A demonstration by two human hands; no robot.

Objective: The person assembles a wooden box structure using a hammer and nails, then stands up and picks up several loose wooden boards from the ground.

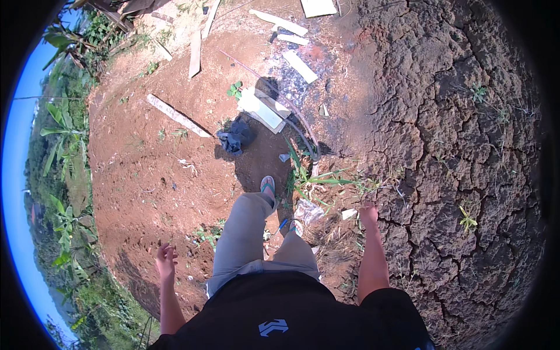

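Note:
My left hand hangs out to the left above reddish soil, its fingers loosely bent and apart with nothing in them. My right hand hangs on the other side, beside a small pale block; its fingers are foreshortened and hard to make out. Between the hands, my legs are in stride, with a sandalled foot forward. Ahead of that foot lie a crumpled black plastic bag and a stack of white boards. A bent hose or tube curves past the boards.
A long pale plank lies ahead to the left. Farther off are more pale strips around a dark ashy patch. A leafy plant and clear plastic wrap lie near my path. Deeply cracked earth covers the right; greenery drops away left.

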